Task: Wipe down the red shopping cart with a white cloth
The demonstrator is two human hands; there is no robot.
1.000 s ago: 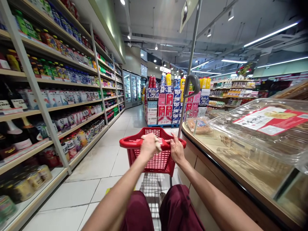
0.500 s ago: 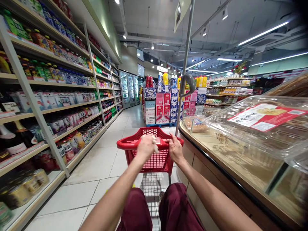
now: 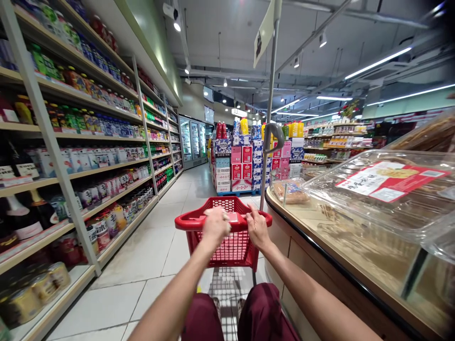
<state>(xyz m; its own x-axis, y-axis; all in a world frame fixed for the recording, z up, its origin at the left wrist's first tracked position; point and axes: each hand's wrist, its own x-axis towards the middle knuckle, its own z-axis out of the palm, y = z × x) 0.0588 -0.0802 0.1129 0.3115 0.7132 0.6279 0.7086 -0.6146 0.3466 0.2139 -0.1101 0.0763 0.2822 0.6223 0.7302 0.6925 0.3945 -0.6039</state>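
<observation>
In front of me stands a red shopping cart (image 3: 227, 253) with a lattice basket and a red handle bar (image 3: 188, 223). My left hand (image 3: 214, 227) is closed on a small crumpled pale wipe (image 3: 226, 220), pressed against the middle of the handle; motion blurs it a little. My right hand (image 3: 257, 228) grips the handle's right end, fingers over the top. A pinkish panel on the handle shows partly between the two hands. Below, my knees in maroon trousers are close behind the cart.
Drink shelves (image 3: 88, 128) line the left side. A curved counter (image 3: 302, 222) with clear plastic food boxes (image 3: 384, 189) runs close on the right, a metal pole (image 3: 270, 94) at its corner. Stacked drink cartons (image 3: 245, 163) stand ahead; tiled floor (image 3: 142, 251) lies between.
The view has tilted up slightly, so the cart sits a little lower in the picture. My left hand has shifted slightly along the handle; my right hand keeps its place on it.
</observation>
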